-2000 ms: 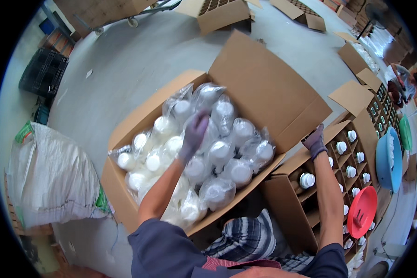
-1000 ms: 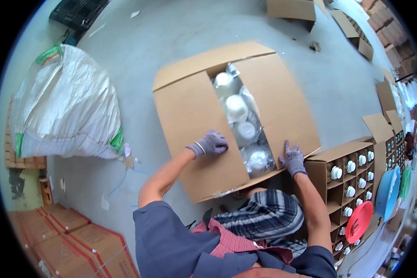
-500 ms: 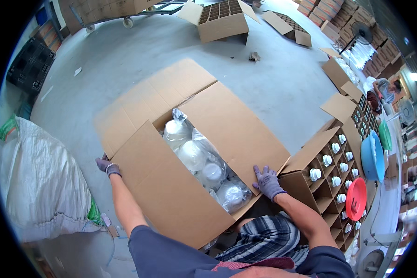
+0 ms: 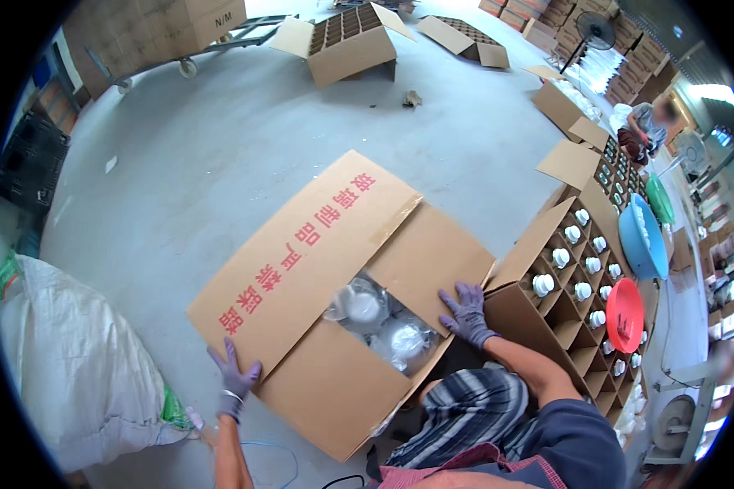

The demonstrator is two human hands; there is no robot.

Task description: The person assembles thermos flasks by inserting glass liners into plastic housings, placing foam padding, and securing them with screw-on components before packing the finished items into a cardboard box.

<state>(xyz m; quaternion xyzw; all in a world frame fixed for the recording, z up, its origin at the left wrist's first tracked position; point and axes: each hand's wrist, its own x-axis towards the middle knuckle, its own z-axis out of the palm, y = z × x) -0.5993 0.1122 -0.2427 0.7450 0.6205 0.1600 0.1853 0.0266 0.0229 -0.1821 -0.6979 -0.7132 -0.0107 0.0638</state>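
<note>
In front of me a large cardboard box has its side flaps folded inward. Its far flap, printed in red, lies over part of the opening. Through the remaining gap, white rounded items show inside clear plastic; their kind is hard to make out. My left hand, in a purple-grey glove, has its fingers spread at the box's left edge, holding nothing. Gloved the same way, my right hand rests with fingers spread on the right flap, near the box's near right corner.
Right beside the box stands a divided carton of white-capped bottles, with a red basin and blue basin along it. A white sack lies left. Farther off are open divided cartons, a loaded cart and a seated person.
The far flap has swung inward over the opening, bringing its red print into view. My left hand has left the flap's edge and opened. My right hand stays on the right flap.
</note>
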